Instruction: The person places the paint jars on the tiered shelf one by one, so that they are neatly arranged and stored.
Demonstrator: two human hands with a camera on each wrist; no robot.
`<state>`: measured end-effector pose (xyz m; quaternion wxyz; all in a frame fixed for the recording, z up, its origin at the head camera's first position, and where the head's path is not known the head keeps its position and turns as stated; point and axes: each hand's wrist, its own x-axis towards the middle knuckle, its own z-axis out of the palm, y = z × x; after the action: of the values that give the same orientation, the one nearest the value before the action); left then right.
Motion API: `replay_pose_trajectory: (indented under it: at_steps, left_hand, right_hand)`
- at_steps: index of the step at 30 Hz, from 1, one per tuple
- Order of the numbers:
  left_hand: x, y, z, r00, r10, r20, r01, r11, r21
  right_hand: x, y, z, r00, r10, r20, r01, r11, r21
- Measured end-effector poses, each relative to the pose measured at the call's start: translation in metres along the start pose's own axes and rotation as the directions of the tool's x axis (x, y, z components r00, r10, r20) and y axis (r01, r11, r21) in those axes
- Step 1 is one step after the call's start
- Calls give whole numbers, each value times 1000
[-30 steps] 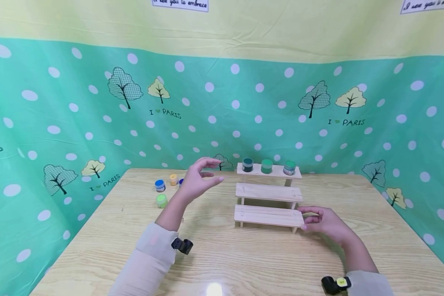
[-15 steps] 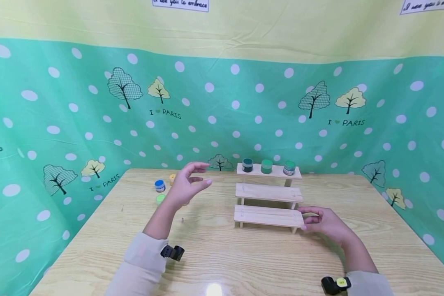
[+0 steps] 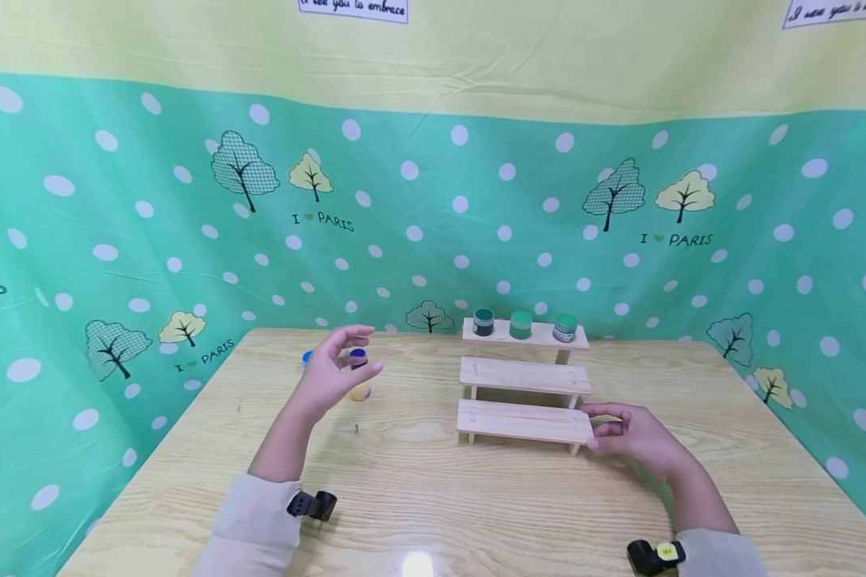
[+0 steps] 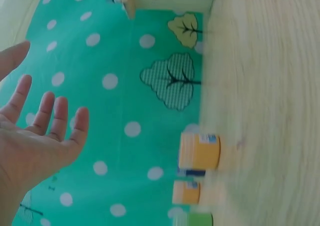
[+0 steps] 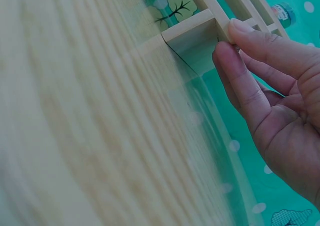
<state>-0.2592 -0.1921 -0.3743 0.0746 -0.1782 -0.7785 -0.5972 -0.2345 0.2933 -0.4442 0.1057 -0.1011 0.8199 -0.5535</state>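
Note:
A three-tier wooden stand [image 3: 525,375] rests on the table, its top board carrying a dark-teal paint jar [image 3: 483,322], a green paint jar [image 3: 520,324] and a teal-green paint jar [image 3: 565,327]. My right hand [image 3: 638,437] pinches the right end of the lowest board between thumb and fingers. My left hand [image 3: 329,375] hovers over the loose jars with fingers spread and nothing in them. Around it show a purple jar [image 3: 358,357], an orange jar [image 3: 361,392] and part of a blue jar [image 3: 306,357]. A smaller-looking orange jar [image 4: 186,192] and a light-green jar [image 4: 200,219] appear in the left wrist view.
The wood-grain table [image 3: 418,489] has a small dark mark [image 3: 357,429] left of the stand. A green dotted curtain [image 3: 375,200] hangs along the back and sides. The stand's two lower boards bear no jars.
My left hand has moved left and slightly down, away from the stand, and now covers some loose jars while uncovering the purple and orange ones. The right hand has stayed at the stand.

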Motion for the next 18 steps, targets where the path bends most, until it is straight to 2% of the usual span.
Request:
replay_pose_trajectory:
  at_steps: [8,13,18]
  left_hand:
    - [-11,-9,-21,998,40,-43,-38,999,38]
    - [-17,-16,-35,998,23,-62,-17,995,94]
    - [-21,-21,-47,999,15,-46,-9,991,133]
  right_hand:
    - [-1,1,-2,1000,-4,5,4,1000,12]
    - [0,1,-1,1000,-4,4,4,1000,9]
    - [0,1,-1,1000,-8,5,8,1000,6]
